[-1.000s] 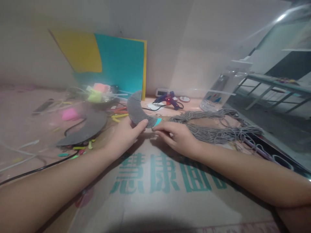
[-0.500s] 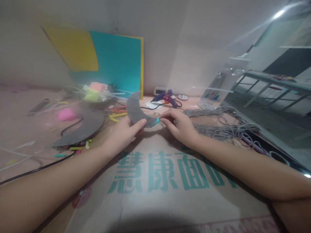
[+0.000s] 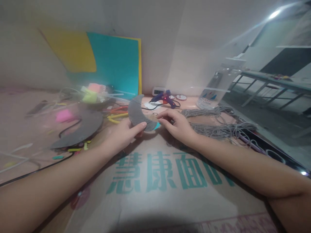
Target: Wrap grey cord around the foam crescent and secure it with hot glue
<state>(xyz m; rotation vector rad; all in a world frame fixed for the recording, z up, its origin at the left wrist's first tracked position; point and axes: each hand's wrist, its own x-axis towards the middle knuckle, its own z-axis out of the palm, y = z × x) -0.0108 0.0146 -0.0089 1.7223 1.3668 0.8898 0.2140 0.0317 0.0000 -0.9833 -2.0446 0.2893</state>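
Note:
My left hand (image 3: 130, 131) holds a crescent (image 3: 136, 111) wrapped in grey cord, its thumb lying across the lower front. The crescent's lower right tip is a bare turquoise piece (image 3: 157, 126). Close by that tip, the thumb and index finger of my right hand (image 3: 176, 124) are pinched together. What sits between them, if anything, is too small to make out. The fingers of my left hand behind the crescent are hidden.
A purple glue gun (image 3: 164, 98) with a red light lies at the back. Bundles of grey cord (image 3: 216, 129) lie to the right, near a clear plastic container (image 3: 211, 94). At left are a larger grey crescent (image 3: 85, 129) and yellow-handled scissors (image 3: 114, 118). Coloured sheets (image 3: 116, 61) lean on the wall.
The crescent has turned slightly in my left hand, its turquoise tip sitting a little lower. My right fingertips have moved slightly up and left, off the very end of the tip.

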